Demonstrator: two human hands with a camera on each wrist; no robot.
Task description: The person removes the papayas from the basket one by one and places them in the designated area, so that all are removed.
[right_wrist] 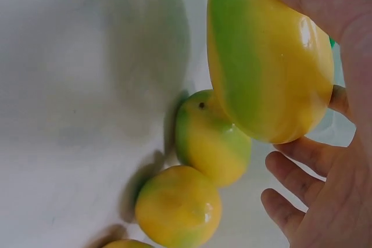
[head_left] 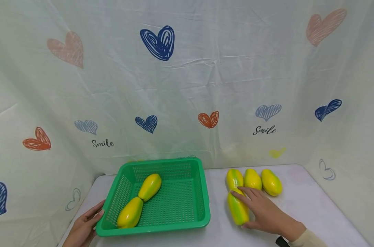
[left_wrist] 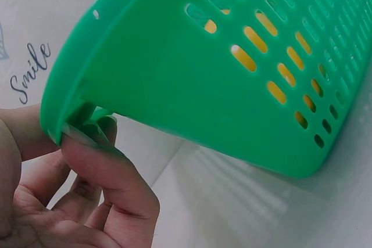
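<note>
A green plastic basket (head_left: 162,229) sits left of centre on the white table, with two yellow-green fruits (head_left: 150,187) (head_left: 130,212) lying in it. My left hand (head_left: 88,223) holds the basket's front-left corner. In the left wrist view its fingers (left_wrist: 93,143) curl round the rim of the basket (left_wrist: 192,79). My right hand (head_left: 264,212) lies over a yellow-green fruit (head_left: 237,210) right of the basket. In the right wrist view the right hand (right_wrist: 331,201) wraps this fruit (right_wrist: 267,68) between thumb and fingers.
Three more yellow-green fruits (head_left: 234,179) (head_left: 252,179) (head_left: 271,182) lie in a row just behind the gripped one, two of them also in the right wrist view (right_wrist: 212,137) (right_wrist: 179,206). A heart-printed cloth (head_left: 187,85) hangs behind and at both sides of the table.
</note>
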